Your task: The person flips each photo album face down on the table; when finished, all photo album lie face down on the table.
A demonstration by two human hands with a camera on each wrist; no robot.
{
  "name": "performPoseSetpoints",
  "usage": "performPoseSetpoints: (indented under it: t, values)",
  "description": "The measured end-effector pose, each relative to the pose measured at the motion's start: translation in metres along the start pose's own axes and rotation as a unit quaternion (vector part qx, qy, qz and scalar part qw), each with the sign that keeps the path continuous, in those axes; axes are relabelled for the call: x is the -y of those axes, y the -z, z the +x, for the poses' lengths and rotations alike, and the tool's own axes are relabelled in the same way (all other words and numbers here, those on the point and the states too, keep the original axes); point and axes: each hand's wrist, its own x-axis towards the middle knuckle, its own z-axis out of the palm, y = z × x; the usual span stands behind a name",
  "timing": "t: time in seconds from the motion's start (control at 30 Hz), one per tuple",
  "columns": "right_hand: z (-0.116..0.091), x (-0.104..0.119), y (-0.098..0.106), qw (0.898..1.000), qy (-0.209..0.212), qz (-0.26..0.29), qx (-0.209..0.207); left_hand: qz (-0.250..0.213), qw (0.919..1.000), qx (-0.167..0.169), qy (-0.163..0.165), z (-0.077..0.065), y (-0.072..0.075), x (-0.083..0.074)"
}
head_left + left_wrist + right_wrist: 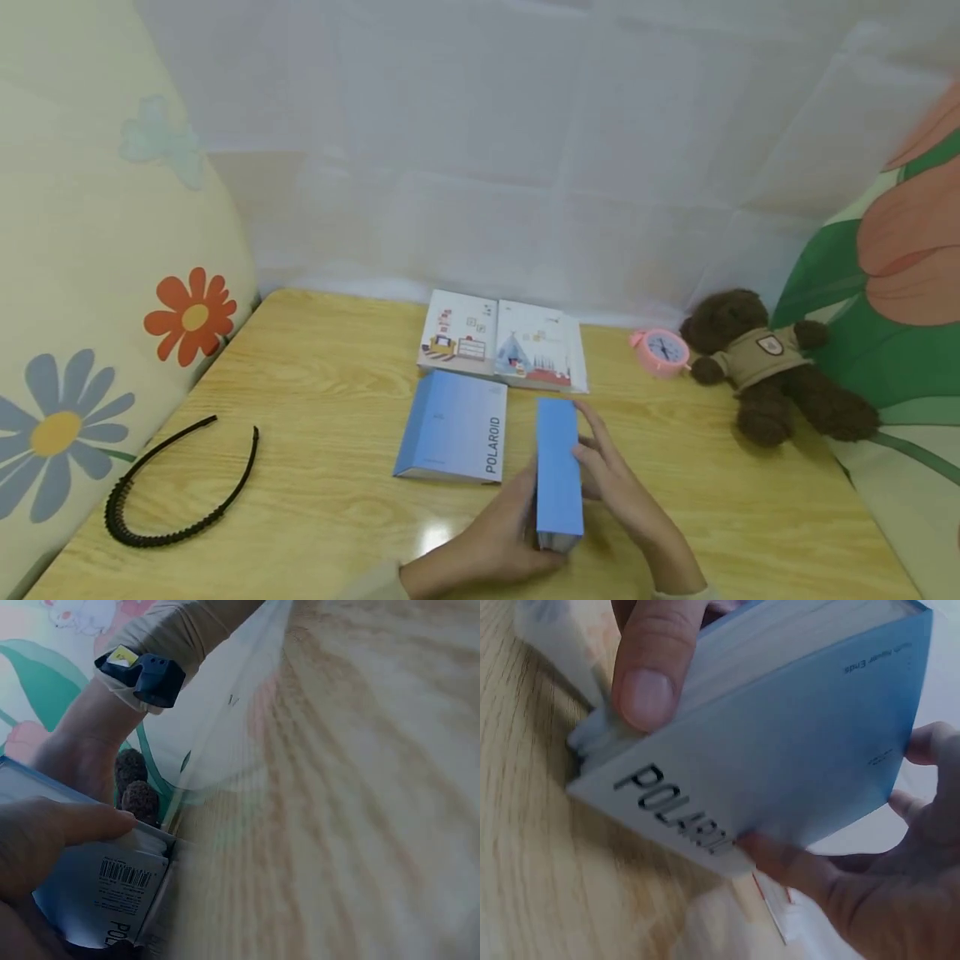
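A thick blue photo album (558,467) stands upright, its spine towards me, between my two hands over the front of the table. My left hand (510,529) grips it from the left, low down. From the right, my right hand (611,479) holds its side, with a finger at the far top corner. The black word POLAROID shows on the pale end of the cover (780,750) in the right wrist view; a barcode label (124,875) faces the left wrist camera. Left of my hands lies a second blue POLAROID album (453,429).
Behind the lying album are two white illustrated books (457,333) side by side. A pink alarm clock (663,352) and a brown teddy bear (765,358) sit at the back right. At the left lies a black headband (161,540). A white cloth (465,167) hangs behind the table.
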Motion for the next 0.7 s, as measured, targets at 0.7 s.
performPoseSetpoints:
  t: [0.7]
  values:
    - [-0.036, -0.026, 0.012, 0.955, -0.017, -0.263, -0.136, 0.339, 0.9336, 0.100, 0.060, -0.018, 0.007, -0.023]
